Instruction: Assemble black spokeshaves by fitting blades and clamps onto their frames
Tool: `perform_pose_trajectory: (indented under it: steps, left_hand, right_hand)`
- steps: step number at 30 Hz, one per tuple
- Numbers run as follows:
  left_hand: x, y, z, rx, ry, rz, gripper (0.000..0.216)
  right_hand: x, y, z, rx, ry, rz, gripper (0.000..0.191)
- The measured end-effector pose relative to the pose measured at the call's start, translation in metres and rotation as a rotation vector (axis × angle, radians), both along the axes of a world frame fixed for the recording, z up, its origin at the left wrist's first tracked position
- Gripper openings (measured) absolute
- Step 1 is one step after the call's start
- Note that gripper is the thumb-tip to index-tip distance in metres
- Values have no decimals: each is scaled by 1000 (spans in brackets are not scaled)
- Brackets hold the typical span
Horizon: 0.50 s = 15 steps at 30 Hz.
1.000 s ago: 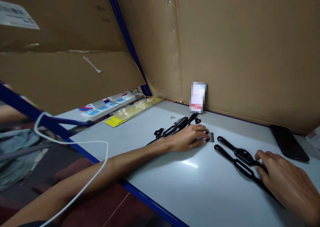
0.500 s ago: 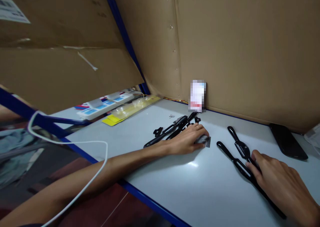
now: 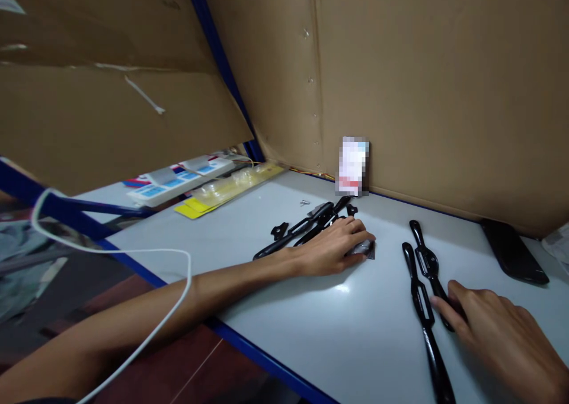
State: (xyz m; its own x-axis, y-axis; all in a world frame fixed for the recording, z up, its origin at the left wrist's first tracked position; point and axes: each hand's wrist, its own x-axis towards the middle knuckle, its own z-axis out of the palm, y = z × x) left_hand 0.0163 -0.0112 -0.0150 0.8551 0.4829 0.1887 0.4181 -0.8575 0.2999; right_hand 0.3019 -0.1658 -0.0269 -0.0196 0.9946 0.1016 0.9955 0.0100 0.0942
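My left hand (image 3: 336,247) lies palm down on the white table (image 3: 275,309), its fingers curled over a small dark foil packet (image 3: 367,250). Just behind it sits a cluster of long black plastic parts (image 3: 306,223). My right hand (image 3: 498,327) rests at the lower right, fingers bent, its fingertips on the near end of the right one of two long black parts (image 3: 422,285) that lie side by side, pointing away from me. I cannot see a grip around either part.
Cardboard walls (image 3: 422,84) close off the back and left. A black phone (image 3: 513,251) lies at the right by the wall. A white power strip (image 3: 178,176) and yellow packets (image 3: 222,194) sit at the far left. A white cable (image 3: 146,256) hangs over the blue table edge.
My right hand has swung the two long black parts round from a diagonal lie to pointing almost straight away from me. My left hand has stayed on the packet.
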Motion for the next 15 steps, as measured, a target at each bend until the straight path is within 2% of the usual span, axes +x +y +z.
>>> perform_pose_trajectory:
  steps: [2,5,7,10,15]
  left_hand:
    - [0,0,1,-2,2,-5,33]
    - [0,-1,2,-14,-2,-3,34]
    - [0,0,1,-27,-12,6,37]
    - [0,1,-2,-53,-31,36,44]
    - [-1,5,-6,-102,-37,88,58]
  right_hand:
    - [11,0,1,65,-30,30,30]
    - [13,3,9,276,-57,67,33]
    - [3,4,14,364,-9,180,35]
    - [-21,3,13,345,42,376,38]
    - [-44,-2,-1,399,-21,401,39]
